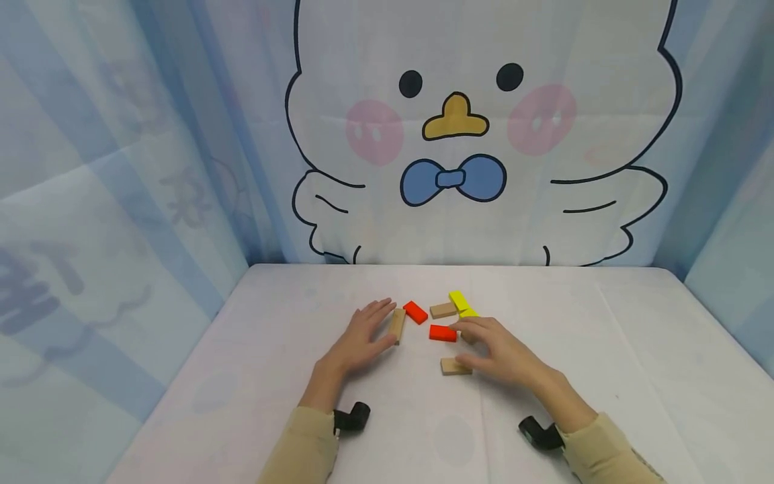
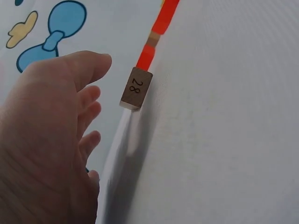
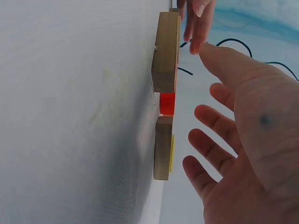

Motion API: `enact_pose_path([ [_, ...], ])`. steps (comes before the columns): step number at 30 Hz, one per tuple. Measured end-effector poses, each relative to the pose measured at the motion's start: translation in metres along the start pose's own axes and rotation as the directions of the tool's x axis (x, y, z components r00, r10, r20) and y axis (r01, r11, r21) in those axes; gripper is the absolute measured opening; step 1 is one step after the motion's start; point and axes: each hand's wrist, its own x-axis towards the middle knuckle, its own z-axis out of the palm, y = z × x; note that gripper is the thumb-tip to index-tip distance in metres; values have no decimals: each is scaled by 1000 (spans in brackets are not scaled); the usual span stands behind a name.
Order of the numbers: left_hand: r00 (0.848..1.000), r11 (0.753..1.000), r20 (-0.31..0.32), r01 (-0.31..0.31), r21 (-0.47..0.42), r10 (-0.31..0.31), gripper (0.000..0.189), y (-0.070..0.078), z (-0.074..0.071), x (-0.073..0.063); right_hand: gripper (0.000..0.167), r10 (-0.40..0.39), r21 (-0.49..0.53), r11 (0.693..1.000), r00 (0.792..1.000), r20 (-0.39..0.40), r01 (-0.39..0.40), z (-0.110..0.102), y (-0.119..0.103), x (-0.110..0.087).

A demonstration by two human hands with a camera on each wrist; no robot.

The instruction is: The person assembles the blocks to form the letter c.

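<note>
My left hand (image 1: 357, 344) lies beside a plain wooden block (image 1: 396, 326), fingers extended along its left side. In the left wrist view that block's end (image 2: 135, 87) carries the number 28, and the thumb is apart from it. Over the right part of the block group hovers my right hand (image 1: 504, 351), fingers spread and nothing gripped. Beneath its fingers are a wooden block (image 1: 468, 339), partly hidden, and the end of a red block (image 1: 442, 333). The right thumb overlaps another wooden block (image 1: 453, 367) nearer to me.
Farther back lie a second red block (image 1: 415, 312), a wooden block (image 1: 443, 310) and two yellow blocks (image 1: 459, 300). They rest on a white cloth-covered table (image 1: 417, 430). Behind its far edge hangs a curtain (image 1: 459, 228) with a cartoon bird.
</note>
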Motion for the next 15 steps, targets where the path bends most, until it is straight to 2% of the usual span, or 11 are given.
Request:
enact_pose_path([
  [8, 999, 1000, 36, 13, -12, -12, 60, -1, 5, 6, 46, -18, -23, 1000, 1000, -7, 18, 4, -3, 3],
  [15, 999, 999, 32, 28, -21, -27, 57, -1, 6, 10, 37, -70, -59, 996, 997, -32, 68, 7, -5, 15],
])
